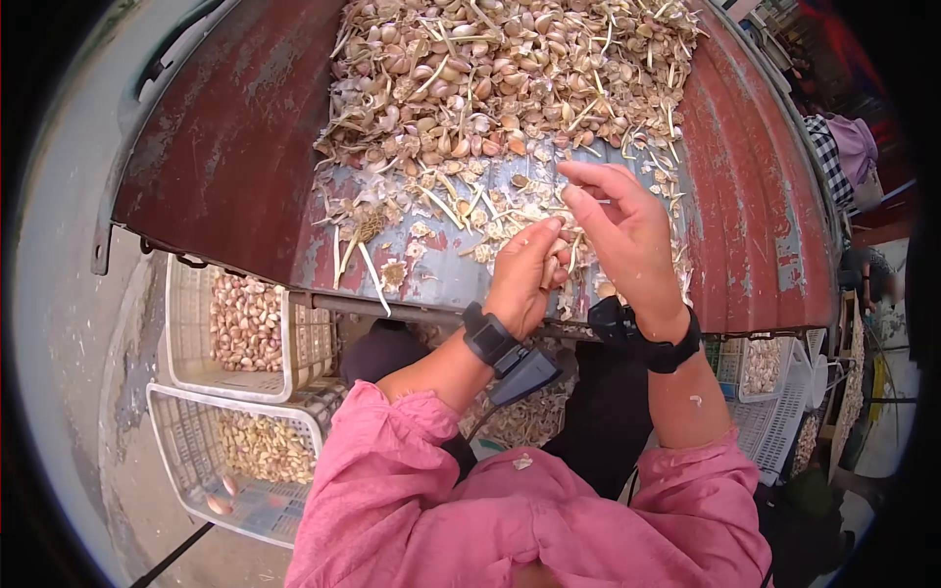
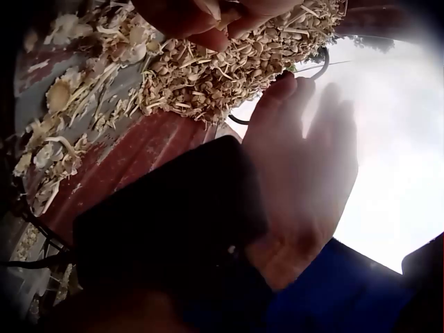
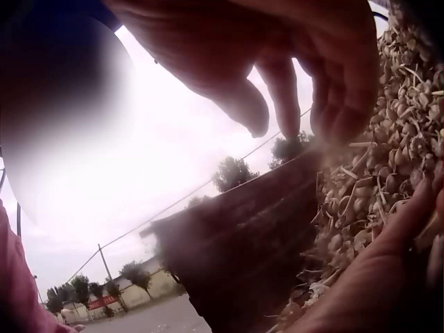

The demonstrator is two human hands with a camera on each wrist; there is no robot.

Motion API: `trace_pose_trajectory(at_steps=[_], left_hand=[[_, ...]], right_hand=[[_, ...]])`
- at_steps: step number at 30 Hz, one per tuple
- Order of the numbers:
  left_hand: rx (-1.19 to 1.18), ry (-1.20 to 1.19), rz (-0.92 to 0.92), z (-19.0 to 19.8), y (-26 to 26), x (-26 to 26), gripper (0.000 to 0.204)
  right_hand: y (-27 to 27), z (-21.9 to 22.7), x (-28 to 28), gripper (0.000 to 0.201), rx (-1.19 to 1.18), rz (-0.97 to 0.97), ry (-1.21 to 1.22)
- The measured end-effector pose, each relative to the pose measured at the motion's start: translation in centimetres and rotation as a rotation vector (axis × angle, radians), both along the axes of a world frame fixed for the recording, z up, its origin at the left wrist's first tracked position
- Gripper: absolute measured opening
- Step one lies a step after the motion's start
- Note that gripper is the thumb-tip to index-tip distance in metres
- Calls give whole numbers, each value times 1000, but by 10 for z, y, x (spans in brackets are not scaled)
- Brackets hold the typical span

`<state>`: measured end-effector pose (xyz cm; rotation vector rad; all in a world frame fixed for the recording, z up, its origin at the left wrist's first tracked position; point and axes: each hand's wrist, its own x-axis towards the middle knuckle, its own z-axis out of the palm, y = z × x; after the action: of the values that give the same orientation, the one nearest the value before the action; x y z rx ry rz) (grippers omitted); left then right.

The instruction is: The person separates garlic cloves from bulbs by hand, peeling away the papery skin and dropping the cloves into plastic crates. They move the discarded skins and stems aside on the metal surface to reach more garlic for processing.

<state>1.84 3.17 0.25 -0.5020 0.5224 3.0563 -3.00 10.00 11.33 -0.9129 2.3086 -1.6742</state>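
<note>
My left hand [image 1: 526, 276] is curled round a few garlic cloves [image 1: 562, 259] low over the near part of the metal sheet, its thumb on top. In the left wrist view the left hand [image 2: 222, 17] shows at the top edge, its fingers bent round something pale. Just to the right, my right hand [image 1: 629, 240] is raised with nothing visible in it. The right wrist view shows the thumb of the right hand [image 3: 312, 62] well apart from its loosely bent fingers. Beyond both hands lies a large heap of garlic cloves [image 1: 500, 73] mixed with dry stalks and skins.
Bits of stalk and root ends litter the red and grey metal sheet [image 1: 745, 225]. On the ground at left stand two white crates, an upper crate [image 1: 287, 343] of unpeeled cloves and a lower crate [image 1: 176, 441] of paler cloves. More baskets [image 1: 769, 412] stand at right.
</note>
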Motion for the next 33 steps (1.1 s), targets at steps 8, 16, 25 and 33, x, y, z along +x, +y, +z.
trace_pose_trajectory(at_steps=[8, 16, 25, 33], left_hand=[[-132, -157, 3, 11, -8, 1, 21], [-339, -77, -289, 18, -7, -4, 19], [-157, 127, -287, 26, 8, -1, 21], [76, 20, -246, 18, 12, -5, 19]], right_hand=[[66, -97, -93, 30, 478, -22, -235], [70, -39, -31, 27, 320, 197, 192], [95, -46, -18, 35, -241, 130, -678], [114, -50, -27, 32, -505, 50, -977]])
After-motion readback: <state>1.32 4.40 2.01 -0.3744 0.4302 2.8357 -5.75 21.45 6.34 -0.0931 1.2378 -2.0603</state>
